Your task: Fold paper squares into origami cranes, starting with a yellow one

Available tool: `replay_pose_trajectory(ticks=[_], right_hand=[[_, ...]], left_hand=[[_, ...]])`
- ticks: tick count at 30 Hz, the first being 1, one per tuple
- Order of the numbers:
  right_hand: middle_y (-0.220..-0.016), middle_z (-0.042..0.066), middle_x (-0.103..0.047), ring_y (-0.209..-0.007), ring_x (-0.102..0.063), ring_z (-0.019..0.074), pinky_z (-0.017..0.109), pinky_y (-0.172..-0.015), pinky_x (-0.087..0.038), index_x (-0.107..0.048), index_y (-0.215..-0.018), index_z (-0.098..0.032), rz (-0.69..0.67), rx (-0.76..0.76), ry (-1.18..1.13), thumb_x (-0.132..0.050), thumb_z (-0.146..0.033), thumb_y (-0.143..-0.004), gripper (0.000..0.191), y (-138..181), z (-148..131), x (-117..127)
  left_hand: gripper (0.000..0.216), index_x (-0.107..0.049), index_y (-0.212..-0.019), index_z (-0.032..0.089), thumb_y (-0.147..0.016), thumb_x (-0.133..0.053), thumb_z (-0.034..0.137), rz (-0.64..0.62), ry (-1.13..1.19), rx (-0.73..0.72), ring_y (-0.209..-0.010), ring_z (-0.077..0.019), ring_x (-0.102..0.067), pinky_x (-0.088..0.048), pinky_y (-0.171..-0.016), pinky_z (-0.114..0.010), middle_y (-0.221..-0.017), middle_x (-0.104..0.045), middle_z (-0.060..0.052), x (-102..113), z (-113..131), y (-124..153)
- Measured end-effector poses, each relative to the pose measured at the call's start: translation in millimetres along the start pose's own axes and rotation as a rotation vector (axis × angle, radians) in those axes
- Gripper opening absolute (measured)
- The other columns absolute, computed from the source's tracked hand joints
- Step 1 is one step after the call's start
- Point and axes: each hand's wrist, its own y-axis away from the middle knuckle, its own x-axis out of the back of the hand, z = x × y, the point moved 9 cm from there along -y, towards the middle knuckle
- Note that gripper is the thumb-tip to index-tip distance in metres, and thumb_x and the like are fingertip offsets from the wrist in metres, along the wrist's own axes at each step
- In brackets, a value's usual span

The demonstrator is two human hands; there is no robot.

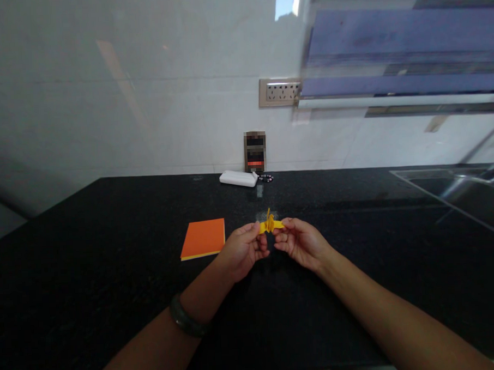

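A small yellow folded-paper crane (270, 224) is held up above the dark counter, its two side parts stretched out and a thin point standing upward. My left hand (246, 249) pinches its left end between thumb and fingers. On the other end, my right hand (299, 241) grips the tip in the same way, with the lower fingers curled. A stack of square paper (203, 237), orange on top with yellow at its front edge, lies just left of my left hand.
A white power bank (238, 178) with a beaded cord (265, 178) lies near the wall. Behind it a blurred-out phone-like object (255, 152) leans upright. A sink (468, 189) is set into the black counter (110, 234) at right. A socket panel (281, 92) is on the wall.
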Motion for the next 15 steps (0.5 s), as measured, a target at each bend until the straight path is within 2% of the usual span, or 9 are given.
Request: replay_pose_trajectory(ticks=[11, 15], right_hand=[[-0.058, 0.006, -0.066, -0.046, -0.061, 0.0118, 0.023, -0.047, -0.054, -0.057, -0.064, -0.01, 0.008, -0.009, -0.009, -0.042, -0.009, -0.073, 0.018, -0.6, -0.7, -0.8], [-0.058, 0.004, -0.065, -0.047, -0.06, 0.0111, 0.022, -0.047, -0.053, -0.055, -0.064, -0.012, 0.011, 0.035, 0.049, -0.048, -0.011, -0.07, 0.009, 2.3, -4.6, -2.8]], left_hand=[[0.016, -0.049, -0.072, 0.013, -0.082, -0.047, 0.026, -0.003, -0.01, -0.006, -0.044, -0.0061, -0.048, -0.043, -0.047, -0.019, -0.053, -0.049, 0.002, 0.0, 0.1, 0.7], [0.016, -0.049, -0.073, 0.013, -0.081, -0.047, 0.026, 0.008, -0.026, -0.004, -0.044, -0.0061, -0.047, -0.042, -0.047, -0.019, -0.053, -0.049, 0.002, 0.3, 0.0, 0.9]])
